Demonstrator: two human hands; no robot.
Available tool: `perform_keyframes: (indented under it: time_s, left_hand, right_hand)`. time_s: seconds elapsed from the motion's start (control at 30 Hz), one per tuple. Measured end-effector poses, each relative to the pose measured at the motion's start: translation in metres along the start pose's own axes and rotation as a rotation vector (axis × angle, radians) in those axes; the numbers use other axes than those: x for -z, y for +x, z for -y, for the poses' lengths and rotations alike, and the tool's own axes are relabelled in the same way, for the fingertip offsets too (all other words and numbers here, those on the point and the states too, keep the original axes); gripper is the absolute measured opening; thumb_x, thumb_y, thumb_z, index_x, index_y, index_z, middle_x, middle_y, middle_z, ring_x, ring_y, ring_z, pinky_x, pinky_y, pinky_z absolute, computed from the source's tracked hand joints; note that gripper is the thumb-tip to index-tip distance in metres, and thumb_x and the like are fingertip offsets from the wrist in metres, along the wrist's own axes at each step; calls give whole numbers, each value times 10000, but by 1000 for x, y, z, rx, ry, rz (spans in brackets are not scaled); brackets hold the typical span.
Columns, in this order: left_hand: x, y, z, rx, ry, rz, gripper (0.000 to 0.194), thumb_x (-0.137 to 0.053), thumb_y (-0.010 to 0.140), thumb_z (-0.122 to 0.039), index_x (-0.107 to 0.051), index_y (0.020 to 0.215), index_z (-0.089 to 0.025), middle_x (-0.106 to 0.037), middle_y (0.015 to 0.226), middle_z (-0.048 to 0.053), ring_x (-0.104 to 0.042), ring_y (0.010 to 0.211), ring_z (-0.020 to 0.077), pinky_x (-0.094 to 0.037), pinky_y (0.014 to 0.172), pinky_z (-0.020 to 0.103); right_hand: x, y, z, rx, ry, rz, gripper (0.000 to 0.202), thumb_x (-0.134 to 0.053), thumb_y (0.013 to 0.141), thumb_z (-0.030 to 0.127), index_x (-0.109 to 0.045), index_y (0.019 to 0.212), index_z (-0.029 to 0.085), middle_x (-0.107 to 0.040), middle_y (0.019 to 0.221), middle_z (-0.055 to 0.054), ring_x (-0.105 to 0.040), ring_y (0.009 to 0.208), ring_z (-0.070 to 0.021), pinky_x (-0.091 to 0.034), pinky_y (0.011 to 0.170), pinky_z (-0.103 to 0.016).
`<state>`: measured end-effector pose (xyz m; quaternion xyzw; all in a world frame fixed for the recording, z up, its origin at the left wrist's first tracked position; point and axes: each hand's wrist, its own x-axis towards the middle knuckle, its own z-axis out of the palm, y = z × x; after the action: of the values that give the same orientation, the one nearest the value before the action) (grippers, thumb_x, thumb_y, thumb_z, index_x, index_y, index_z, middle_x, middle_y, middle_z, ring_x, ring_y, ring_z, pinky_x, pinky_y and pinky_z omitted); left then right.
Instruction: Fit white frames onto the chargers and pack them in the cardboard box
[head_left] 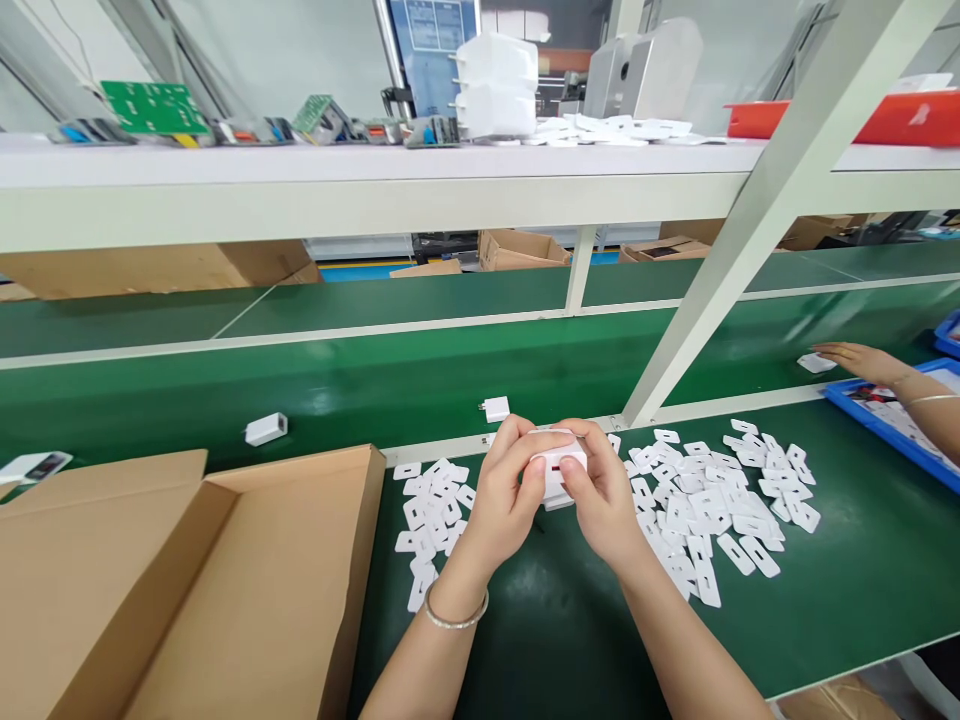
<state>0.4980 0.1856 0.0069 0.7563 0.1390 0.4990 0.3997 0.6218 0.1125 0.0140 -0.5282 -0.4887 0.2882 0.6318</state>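
Observation:
In front of me both hands grip a white charger [556, 470] between thumbs and fingers. My left hand [508, 490] closes on its left side, with a silver bangle at the wrist. My right hand [606, 490] holds the right side. A dark slot shows on the charger's near face; the fingers cover much of the rest. Flat white plastic plates with slots lie in a pile [697, 500] right of my hands, and a smaller pile [435, 510] lies to the left. Just beyond my fingers, a white plug charger [495, 408] rests on the green conveyor belt [390, 385].
An open cardboard box [247, 590] stands at the left. Another white charger [266, 429] lies on the belt. At right, a co-worker's hand [862, 362] touches a white piece [816, 363] near a blue tray [892, 425]. A shelf [375, 200] and a slanted post [757, 220] stand ahead.

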Motion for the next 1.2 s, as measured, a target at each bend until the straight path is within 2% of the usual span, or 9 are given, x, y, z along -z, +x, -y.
perform_keyframes:
  time_s: [0.17,0.27,0.43,0.53,0.7,0.83,0.97,1.07,1.2]
  left_hand:
    - [3,2,-1,110,-67,119,435,-328,1125,-467,-629,1390,-299,-554,1147,76,-552,1092,226,-502,945,378]
    - [4,2,-1,175,-63,196,409,-395,1114,-453,-570,1463,-330,-555,1197,79,-556,1120,228,-518,952,382]
    - [-5,0,4,78,-49,19,308,-531,1069,-446,-726,1248,-288,-511,968,36,-536,892,183,-522,756,307]
    - [-6,0,4,64,-39,5,297,-546,1064,-435,-737,1230,-281,-513,956,32,-540,887,176,-527,772,306]
    - [4,6,9,196,35,206,336,-468,1095,-386,-726,1302,-325,-601,1127,59,-610,1059,198,-523,941,351]
    - [7,10,24,275,205,363,313,-632,1008,-339,-732,1305,-333,-691,1139,46,-661,1040,221,-532,970,380]
    - [10,8,30,320,265,457,500,-664,985,-336,-590,1479,-319,-694,1397,62,-633,1299,283,-479,1132,461]
    - [18,7,25,401,299,363,489,-568,1040,-409,-534,1516,-307,-661,1442,86,-637,1307,281,-555,1021,432]
    - [29,9,19,465,338,214,439,-543,1047,-380,-554,1477,-288,-701,1316,87,-690,1172,252,-581,837,357]
  right_hand:
    - [2,5,-3,-8,54,-31,381,-636,975,581,-605,1181,263,-659,915,-10,-578,697,-146,-463,568,-270]
    - [7,6,-7,-25,50,-26,398,-609,983,611,-610,1181,266,-642,893,-6,-548,663,-140,-459,555,-272]
    - [12,2,-12,-56,74,85,436,-499,1027,637,-601,1255,279,-628,916,-22,-532,665,-153,-446,547,-292]
    - [15,1,-12,-23,60,87,392,-534,1029,604,-598,1274,306,-633,1005,-28,-566,744,-160,-469,601,-294]
    - [42,15,-18,-145,-15,236,436,-560,1005,617,-586,1327,324,-655,1144,-51,-612,883,-193,-515,658,-309]
    - [70,26,-38,-213,-130,388,473,-709,920,563,-636,1310,305,-659,1307,-73,-629,1082,-239,-561,818,-357]
    - [76,24,-59,-185,-316,432,489,-726,915,541,-639,1332,301,-663,1316,-76,-624,1060,-233,-553,825,-361]
    - [71,16,-67,-142,-441,491,494,-713,931,543,-627,1365,323,-621,1323,-75,-607,1133,-247,-549,922,-402]
    - [73,13,-74,-121,-555,535,495,-710,932,540,-623,1386,367,-585,1257,-64,-603,1182,-259,-512,1068,-472]
